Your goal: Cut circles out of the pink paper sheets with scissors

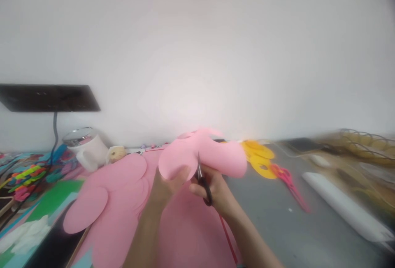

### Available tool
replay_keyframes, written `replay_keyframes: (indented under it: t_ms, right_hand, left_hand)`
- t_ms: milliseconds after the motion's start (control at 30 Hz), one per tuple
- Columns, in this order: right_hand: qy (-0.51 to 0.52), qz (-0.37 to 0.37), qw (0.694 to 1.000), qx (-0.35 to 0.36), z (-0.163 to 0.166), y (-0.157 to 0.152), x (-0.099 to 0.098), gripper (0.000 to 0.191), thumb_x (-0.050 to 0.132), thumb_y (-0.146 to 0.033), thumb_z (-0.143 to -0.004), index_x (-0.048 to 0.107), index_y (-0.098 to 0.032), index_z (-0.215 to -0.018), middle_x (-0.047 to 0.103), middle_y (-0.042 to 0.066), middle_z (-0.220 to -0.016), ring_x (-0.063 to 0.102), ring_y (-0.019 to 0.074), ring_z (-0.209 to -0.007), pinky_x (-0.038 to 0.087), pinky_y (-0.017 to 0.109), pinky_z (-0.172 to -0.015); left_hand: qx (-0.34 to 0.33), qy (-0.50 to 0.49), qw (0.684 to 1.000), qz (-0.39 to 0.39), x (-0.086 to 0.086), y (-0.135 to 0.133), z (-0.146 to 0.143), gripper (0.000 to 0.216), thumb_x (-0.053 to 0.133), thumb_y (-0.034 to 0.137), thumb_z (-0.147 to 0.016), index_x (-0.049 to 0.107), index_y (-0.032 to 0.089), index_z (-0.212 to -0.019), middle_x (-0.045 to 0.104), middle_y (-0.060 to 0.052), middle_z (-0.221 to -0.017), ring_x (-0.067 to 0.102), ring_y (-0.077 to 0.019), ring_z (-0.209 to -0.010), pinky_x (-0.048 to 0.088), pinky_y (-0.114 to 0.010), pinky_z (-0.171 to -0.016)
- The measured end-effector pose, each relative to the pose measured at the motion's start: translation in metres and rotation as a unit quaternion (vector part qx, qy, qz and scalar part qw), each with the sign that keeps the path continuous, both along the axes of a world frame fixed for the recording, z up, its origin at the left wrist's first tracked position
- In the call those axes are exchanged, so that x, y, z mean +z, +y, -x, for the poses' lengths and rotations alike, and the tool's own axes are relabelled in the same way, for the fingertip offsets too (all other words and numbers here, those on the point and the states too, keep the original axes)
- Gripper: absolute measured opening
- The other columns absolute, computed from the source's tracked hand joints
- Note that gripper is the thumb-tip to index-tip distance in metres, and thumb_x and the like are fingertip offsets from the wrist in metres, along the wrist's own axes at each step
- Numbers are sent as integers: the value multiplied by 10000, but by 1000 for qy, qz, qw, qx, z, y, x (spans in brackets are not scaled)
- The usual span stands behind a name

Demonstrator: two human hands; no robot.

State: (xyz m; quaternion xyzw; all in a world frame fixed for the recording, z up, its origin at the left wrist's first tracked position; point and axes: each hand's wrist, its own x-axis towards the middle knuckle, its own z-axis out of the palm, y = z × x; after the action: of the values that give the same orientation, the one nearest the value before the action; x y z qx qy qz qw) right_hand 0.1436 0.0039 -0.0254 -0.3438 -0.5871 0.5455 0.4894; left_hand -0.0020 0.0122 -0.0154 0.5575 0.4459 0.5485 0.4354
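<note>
My left hand (173, 185) grips the lower left edge of a pink paper sheet (179, 157), its thumb lying on top. The sheet is lifted and curls over on the right. In my right hand (216, 190) is a pair of scissors with black handles (207, 194), the blades pointing up into the sheet between my hands. How far the blades are apart is hard to make out. Rounded pink paper pieces (114, 198) lie in a spread to the left, with one loose pink oval (86, 210) at their edge.
Yellow paper shapes (261, 159) and pink scissors (290, 183) lie to the right on the grey surface (262, 222), near a long white object (345, 206). A white mug (91, 151) with a shiny lid stands at the back left. Colourful craft bits (27, 177) and white crumpled material (26, 235) lie at far left.
</note>
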Motion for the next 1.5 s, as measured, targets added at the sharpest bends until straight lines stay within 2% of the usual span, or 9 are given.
replay_keyframes:
  t_ms: [267,433,633,800,1100,1267,1500]
  right_hand:
    - [-14,5,1000,1,-1,0,-1,363,776,-448,-649,508,-207,-692,359,-61,-573,287,104,-527,249,232,-474]
    - [-19,7,1000,-1,-1,1,-3,377,758,-488,-657,506,-209,-689,359,-61,-569,312,108,-526,254,237,-477]
    - [-12,20,1000,0,-2,1,-6,346,763,-441,-657,510,-207,-686,377,-64,-562,319,103,-522,266,234,-475]
    - [-15,14,1000,-1,-2,1,-6,304,751,-418,-662,538,-207,-713,406,-57,-576,351,107,-528,314,235,-482]
    - [-34,43,998,-23,0,-1,-2,215,714,-337,-649,549,-203,-679,450,-50,-570,411,104,-515,393,228,-484]
    - [-25,52,998,-24,0,-2,-1,185,698,-313,-642,556,-198,-670,480,-44,-545,440,106,-498,403,226,-468]
    - [-28,68,997,-33,0,-4,-1,173,708,-283,-646,570,-200,-707,490,-56,-521,462,108,-464,385,228,-455]
  left_hand:
    - [-21,2,1000,11,-3,3,4,507,682,414,-761,571,199,-1206,658,-92,-1126,592,-251,-1067,503,-372,-885]
    - [7,-17,1000,16,-2,1,0,471,703,392,-731,604,188,-1143,675,-84,-1055,611,-246,-996,521,-354,-808]
    - [-7,-25,1000,3,-1,1,1,388,683,350,-754,618,184,-1099,684,-78,-1030,615,-236,-983,522,-353,-810]
    - [5,-13,1000,7,-2,3,2,307,667,348,-766,629,183,-1021,691,-72,-1019,627,-226,-948,528,-329,-762]
    - [7,-33,999,20,4,0,0,345,668,328,-731,628,169,-1035,686,-73,-971,622,-222,-889,513,-323,-715]
    - [22,-19,999,29,4,1,0,281,662,346,-717,663,158,-927,669,-40,-782,600,-184,-727,493,-288,-611]
    - [64,-28,997,40,3,1,0,206,696,338,-679,634,156,-755,600,-6,-624,545,-143,-601,449,-247,-519]
